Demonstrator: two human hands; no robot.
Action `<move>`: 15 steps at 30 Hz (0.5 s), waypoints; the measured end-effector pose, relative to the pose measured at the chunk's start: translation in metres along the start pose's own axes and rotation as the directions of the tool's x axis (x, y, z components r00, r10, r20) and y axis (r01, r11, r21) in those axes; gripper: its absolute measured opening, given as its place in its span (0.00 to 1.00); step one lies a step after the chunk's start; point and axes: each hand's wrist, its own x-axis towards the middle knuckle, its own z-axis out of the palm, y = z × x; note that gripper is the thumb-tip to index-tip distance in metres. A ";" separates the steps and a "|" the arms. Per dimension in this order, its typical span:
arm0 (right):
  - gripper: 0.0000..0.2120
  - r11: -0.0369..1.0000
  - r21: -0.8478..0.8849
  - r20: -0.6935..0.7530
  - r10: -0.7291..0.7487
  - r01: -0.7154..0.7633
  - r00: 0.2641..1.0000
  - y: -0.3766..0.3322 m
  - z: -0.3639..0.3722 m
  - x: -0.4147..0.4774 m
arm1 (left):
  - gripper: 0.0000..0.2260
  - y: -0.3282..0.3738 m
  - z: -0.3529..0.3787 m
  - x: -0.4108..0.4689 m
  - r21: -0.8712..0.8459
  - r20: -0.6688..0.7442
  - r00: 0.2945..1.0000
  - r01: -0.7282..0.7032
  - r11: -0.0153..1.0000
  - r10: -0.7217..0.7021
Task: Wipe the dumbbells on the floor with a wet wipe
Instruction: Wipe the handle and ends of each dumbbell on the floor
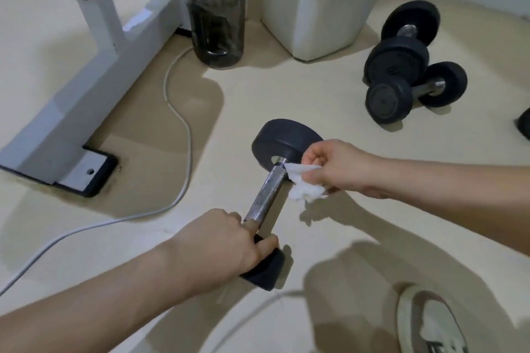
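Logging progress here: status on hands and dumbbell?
Left hand grips dumbbell near end. Right hand holds wet wipe beside handle. Nothing in the way.

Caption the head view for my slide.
Left hand steadies black steel-handled dumbbell while right hand presses crumpled white wet wipe against its handle.

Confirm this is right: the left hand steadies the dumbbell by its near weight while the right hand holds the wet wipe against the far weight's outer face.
Not quite. In the head view the right hand holds the wet wipe beside the metal handle, not on the far weight's outer face. The left hand does steady the dumbbell's near weight.
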 end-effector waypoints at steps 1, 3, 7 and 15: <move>0.07 0.998 0.055 -0.017 0.032 -0.031 0.999 -0.004 -0.010 -0.002 | 0.28 0.004 0.003 0.003 0.000 -0.006 1.000 -0.009 1.000 0.009; 0.07 0.994 0.079 -0.004 0.076 -0.075 0.997 -0.009 -0.028 -0.014 | 0.25 0.012 0.003 0.008 0.058 -0.032 0.999 -0.003 0.998 0.005; 0.02 0.996 -0.019 0.097 0.083 -0.081 0.992 0.001 -0.038 -0.044 | 0.20 0.020 -0.006 0.015 0.073 -0.042 0.999 0.012 0.997 -0.009; 0.06 0.862 0.498 -0.280 0.058 0.094 0.958 0.059 0.006 -0.036 | 0.26 0.020 -0.030 -0.001 0.130 0.011 0.998 -0.063 0.989 0.062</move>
